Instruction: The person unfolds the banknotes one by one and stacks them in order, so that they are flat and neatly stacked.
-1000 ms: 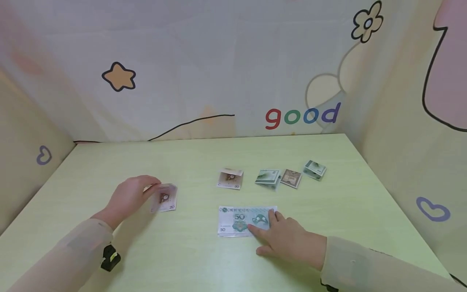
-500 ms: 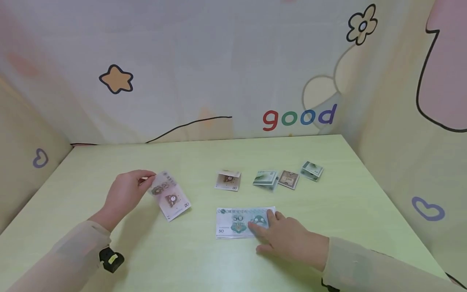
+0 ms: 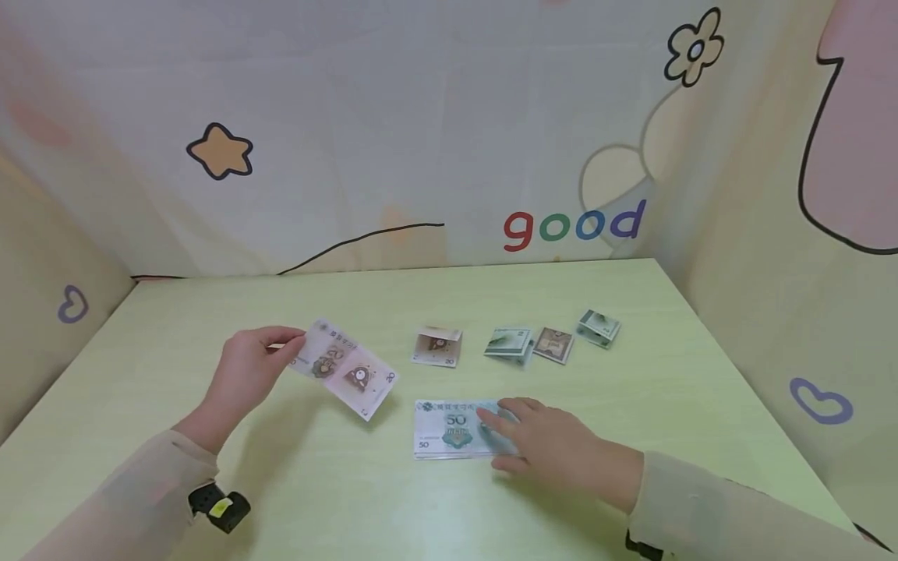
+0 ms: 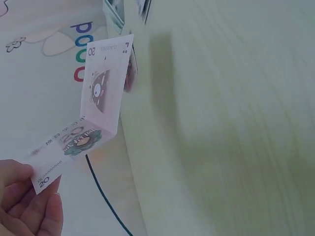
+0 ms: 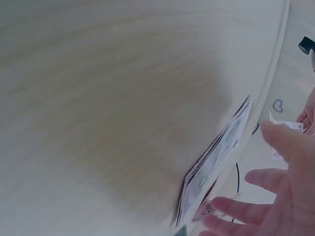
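Between the left hand's (image 3: 247,372) pinching fingers (image 4: 34,206) hangs an unfolded 20 note (image 3: 344,368), lifted off the worktop (image 3: 281,483); under the right hand's (image 3: 554,444) spread fingers (image 5: 275,140) lies the 50 note stack (image 3: 452,428).

Pale green table (image 3: 631,436): flat 50 notes stack (image 3: 452,428), four folded notes (image 3: 437,347) behind

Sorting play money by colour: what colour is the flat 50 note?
Green 50 note, clearest in the head view.

L grip (image 3: 249,372) pinching, R grip (image 3: 554,446) flat
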`<state>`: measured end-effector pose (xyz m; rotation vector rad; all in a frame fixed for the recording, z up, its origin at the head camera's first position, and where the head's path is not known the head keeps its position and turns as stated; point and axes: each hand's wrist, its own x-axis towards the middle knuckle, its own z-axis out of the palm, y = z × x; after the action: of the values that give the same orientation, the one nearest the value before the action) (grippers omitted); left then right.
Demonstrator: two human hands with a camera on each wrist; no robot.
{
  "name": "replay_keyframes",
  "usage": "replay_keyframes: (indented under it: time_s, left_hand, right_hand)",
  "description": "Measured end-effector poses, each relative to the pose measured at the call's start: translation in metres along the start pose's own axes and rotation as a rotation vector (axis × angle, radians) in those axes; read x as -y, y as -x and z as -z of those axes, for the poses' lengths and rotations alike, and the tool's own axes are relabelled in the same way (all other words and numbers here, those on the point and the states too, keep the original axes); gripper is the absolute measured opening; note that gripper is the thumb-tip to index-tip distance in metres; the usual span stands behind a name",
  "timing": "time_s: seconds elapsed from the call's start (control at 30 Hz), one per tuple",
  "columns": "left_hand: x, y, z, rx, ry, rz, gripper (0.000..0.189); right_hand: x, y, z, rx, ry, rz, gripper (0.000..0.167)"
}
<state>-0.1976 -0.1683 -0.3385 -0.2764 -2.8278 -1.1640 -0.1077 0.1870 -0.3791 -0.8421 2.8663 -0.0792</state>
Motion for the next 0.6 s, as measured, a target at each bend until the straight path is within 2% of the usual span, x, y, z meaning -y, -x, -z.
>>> replay_keyframes:
  time_s: [0.23,0.43,0.6]
  left_hand:
    - [-0.014,0.006,-0.01,0.046,0.136,0.037,0.032]
    - [-0.022,0.01,-0.026,0.066,0.248,0.071,0.03]
    - [-0.028,0.01,-0.039,0.076,0.304,0.111,0.027]
  right_hand:
    - [-0.002,-0.009,0.006,-0.04,-0.324,-0.078,0.052]
    - [-0.005,-0.014,0.005,-0.123,-0.579,-0.085,0.039]
    - [-0.006,-0.014,0.003,-0.157,-0.709,-0.087,0.034]
